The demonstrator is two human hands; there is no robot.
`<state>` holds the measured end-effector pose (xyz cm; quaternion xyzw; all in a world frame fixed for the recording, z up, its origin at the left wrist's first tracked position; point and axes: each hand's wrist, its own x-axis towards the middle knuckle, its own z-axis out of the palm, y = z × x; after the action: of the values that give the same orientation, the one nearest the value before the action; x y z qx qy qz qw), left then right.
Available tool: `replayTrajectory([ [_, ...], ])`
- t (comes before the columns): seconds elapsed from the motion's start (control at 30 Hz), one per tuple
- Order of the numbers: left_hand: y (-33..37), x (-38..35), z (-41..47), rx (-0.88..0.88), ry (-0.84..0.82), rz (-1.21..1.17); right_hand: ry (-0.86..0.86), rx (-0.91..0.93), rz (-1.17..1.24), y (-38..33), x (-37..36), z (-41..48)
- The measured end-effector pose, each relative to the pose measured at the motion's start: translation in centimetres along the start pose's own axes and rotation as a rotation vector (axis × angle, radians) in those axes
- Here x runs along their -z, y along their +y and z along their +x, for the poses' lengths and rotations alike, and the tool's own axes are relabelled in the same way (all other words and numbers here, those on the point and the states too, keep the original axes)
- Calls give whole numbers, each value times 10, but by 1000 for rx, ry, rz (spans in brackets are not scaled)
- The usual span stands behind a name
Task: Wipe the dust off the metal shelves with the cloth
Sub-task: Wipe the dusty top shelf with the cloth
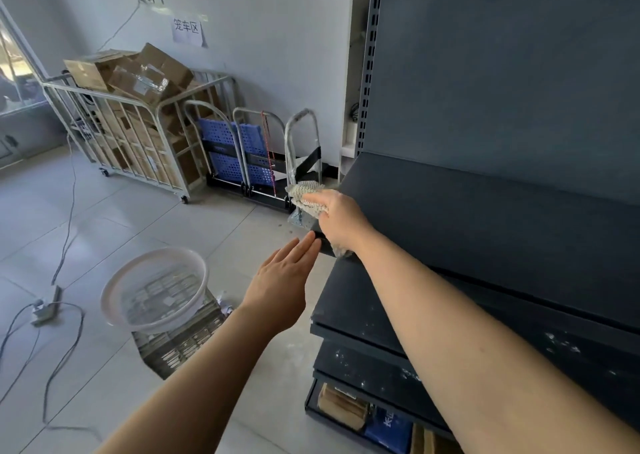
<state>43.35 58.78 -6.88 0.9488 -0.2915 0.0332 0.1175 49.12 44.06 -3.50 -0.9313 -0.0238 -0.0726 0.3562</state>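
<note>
Dark grey metal shelves (pixel 485 218) fill the right side, stacked in tiers, the lower ones speckled with white dust. My right hand (pixel 341 216) grips a beige knobbly cloth (pixel 306 194) at the left front corner of the upper shelf. The cloth sticks out past the shelf's left edge, and a bit hangs below my wrist. Just left of that corner, my left hand (pixel 282 280) is held flat with straight fingers, its fingertips near the shelf's corner, holding nothing.
A white basin (pixel 114 291) sits on a wire crate (pixel 183 346) on the tiled floor below my left arm. Cables and a power strip (pixel 45 310) lie at left. A cage trolley of cardboard boxes (pixel 135 121) and folded hand trucks (pixel 242 152) stand against the wall.
</note>
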Motion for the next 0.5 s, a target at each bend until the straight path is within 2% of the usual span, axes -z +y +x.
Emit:
replayTrajectory([
  [0.07, 4, 1, 0, 20, 1, -2, -42, 20, 117, -1, 3, 8],
  [0.17, 11, 3, 0, 62, 9, -11, 36, -23, 228, 12, 24, 14],
  [0.27, 24, 1, 0, 137, 18, -16, 38, -48, 126, 41, 60, 6],
  [0.37, 40, -2, 0, 224, 26, -10, -148, 0, 28, 68, 89, -17],
  [0.5, 53, -6, 4, 312, 53, 24, -359, 98, 15, 82, 112, -31],
])
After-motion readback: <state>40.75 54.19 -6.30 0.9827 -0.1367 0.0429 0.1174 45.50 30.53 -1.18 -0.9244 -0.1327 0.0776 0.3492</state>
